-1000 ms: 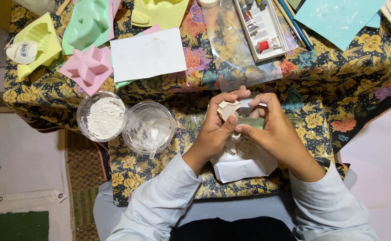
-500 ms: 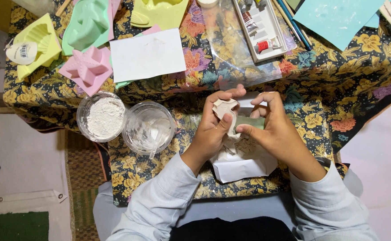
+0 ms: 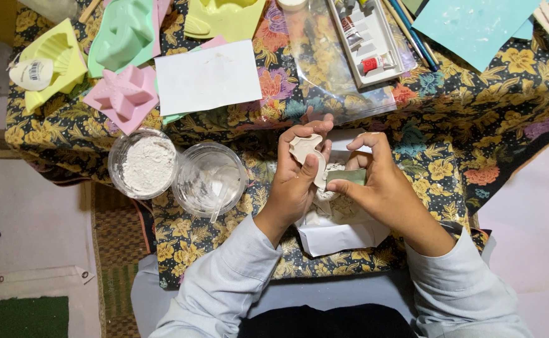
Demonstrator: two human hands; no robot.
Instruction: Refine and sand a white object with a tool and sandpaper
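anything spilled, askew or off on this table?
Nothing spilled. White dust and crumbs lie on the white paper under both hands. The left hand holds a small white cast piece; the right hand holds a green pad.

Plaster cast point(image 3: 304, 149) partly hidden by left hand point(image 3: 296, 181) — yellow mould point(image 3: 224, 17) cut off at top edge.

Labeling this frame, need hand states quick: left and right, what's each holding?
Left hand: closed on a small white cast piece.
Right hand: closed, pinching a small green pad against that piece.
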